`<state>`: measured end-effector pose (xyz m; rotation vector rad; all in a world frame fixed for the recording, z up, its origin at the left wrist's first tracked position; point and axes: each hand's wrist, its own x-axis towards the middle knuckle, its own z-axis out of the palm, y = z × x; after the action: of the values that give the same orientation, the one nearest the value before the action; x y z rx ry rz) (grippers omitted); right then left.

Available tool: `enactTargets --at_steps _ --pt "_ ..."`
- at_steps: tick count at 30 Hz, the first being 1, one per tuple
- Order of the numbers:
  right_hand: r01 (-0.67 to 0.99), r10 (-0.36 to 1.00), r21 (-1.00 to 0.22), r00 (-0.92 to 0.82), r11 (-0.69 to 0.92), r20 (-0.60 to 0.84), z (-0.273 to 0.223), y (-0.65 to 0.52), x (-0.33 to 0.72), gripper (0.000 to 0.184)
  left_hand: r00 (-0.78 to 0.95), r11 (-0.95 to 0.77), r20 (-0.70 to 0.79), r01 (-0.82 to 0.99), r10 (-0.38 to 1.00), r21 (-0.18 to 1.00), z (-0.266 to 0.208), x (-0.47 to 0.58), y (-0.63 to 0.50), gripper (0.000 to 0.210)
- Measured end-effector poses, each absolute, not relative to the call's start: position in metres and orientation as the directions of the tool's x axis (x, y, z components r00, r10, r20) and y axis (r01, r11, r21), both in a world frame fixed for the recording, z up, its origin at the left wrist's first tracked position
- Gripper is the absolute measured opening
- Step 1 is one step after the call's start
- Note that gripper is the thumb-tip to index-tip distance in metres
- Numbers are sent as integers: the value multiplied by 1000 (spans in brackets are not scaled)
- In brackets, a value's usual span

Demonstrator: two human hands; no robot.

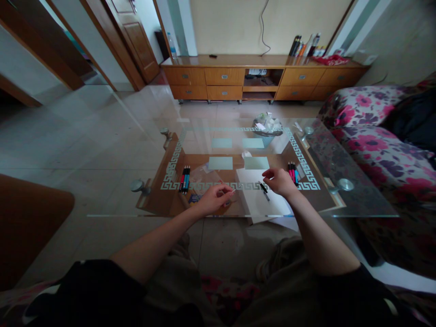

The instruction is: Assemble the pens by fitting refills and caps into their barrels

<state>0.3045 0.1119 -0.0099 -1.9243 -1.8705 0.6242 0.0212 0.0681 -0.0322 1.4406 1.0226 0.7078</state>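
Note:
My left hand (216, 199) is over the front of the glass table (204, 215), thumb and forefinger pinched on a thin pale rod (234, 190) that points to the right. My right hand (278, 181) hovers to the right, above white paper (254, 204), with its fingers bent together; whatever they may hold is too small to name. Just left of and below it, a black pen part (263, 187) and a small grey piece (267, 196) appear over the paper. A row of black, red and blue pens (185, 179) lies left of my hands. A second row of pens (293, 174) is on the right.
Under the glass, a brown shelf (163, 200) holds clear plastic wrapping (204, 177). A basket (267, 134) full of plastic bags stands beyond the table. A flowered sofa (381, 136) borders the right side. Along the wall runs a wooden cabinet (221, 77).

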Motion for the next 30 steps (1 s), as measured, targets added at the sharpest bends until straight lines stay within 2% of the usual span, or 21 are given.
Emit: enactTargets --at_steps 7,11,17,20,23,26,28,30 --pt "924 983 -363 61 -121 -175 -18 109 292 21 417 67 -138 181 898 981 -31 22 68 38" --pt "941 969 -299 87 -155 -230 -21 110 289 21 390 73 -138 177 911 982 -28 24 67 38" --pt "939 979 -309 96 -149 -183 -13 107 283 27 391 49 -101 140 915 989 -29 24 68 36" --pt "894 989 -430 75 -124 -130 -5 105 281 32 385 55 -106 140 917 989 -29 24 68 37" --pt "743 997 -666 24 -65 -70 2 104 278 32 375 68 -116 140 920 988 -28 24 67 38" --pt "381 991 -916 24 -129 -129 7 100 271 28 374 69 -121 148 919 987 -27 24 67 39" --pt "77 979 -976 13 -205 -204 10 97 265 29 378 67 -119 149 918 987 -28 24 68 38" --pt "-126 968 -960 -20 -250 -250 13 95 259 30 380 64 -115 144 918 987 -29 23 68 38"
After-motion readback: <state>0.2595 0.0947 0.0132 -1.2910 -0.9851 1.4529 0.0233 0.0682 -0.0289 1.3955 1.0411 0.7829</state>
